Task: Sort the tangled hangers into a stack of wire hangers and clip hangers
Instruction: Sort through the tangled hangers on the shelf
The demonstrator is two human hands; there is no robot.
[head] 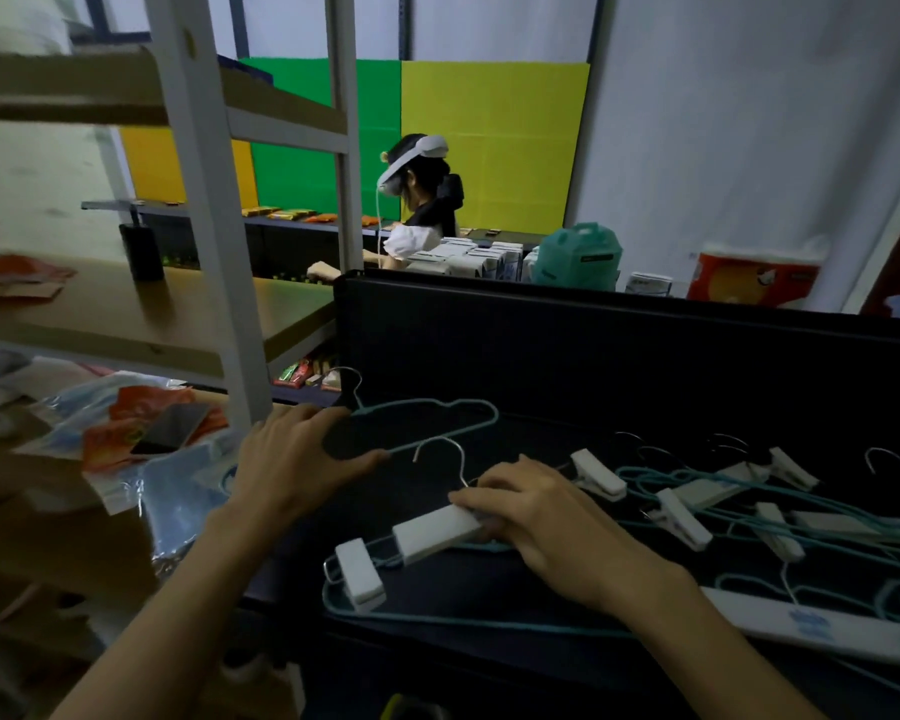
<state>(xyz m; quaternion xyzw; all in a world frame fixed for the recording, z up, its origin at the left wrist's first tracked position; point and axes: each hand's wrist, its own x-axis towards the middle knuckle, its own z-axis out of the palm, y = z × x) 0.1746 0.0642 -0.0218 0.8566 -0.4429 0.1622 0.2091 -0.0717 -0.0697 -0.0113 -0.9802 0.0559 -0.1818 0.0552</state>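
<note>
Right now the right hand (pixel 531 511) has its grip curled on a clip hanger's (pixel 432 535) white plastic bar, pressed to the dark surface (pixel 541 589). Left hand (pixel 292 459) lies flat, fingers spread, touching a thin teal wire hanger (pixel 437 407) w/ metal hook. Tangled hangers (pixel 749 506) sit to the right.

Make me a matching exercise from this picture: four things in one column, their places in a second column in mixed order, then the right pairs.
Things
1. teal wire hanger
2. white clip hanger
3. phone
4. tangled hangers

Places
A. on the orange packets on the left shelf
B. under the right hand
C. heaped at the right of the black table
D. by the left hand, at the table's far left

Pairs: 1-D, 2-B, 3-A, 4-C
</note>
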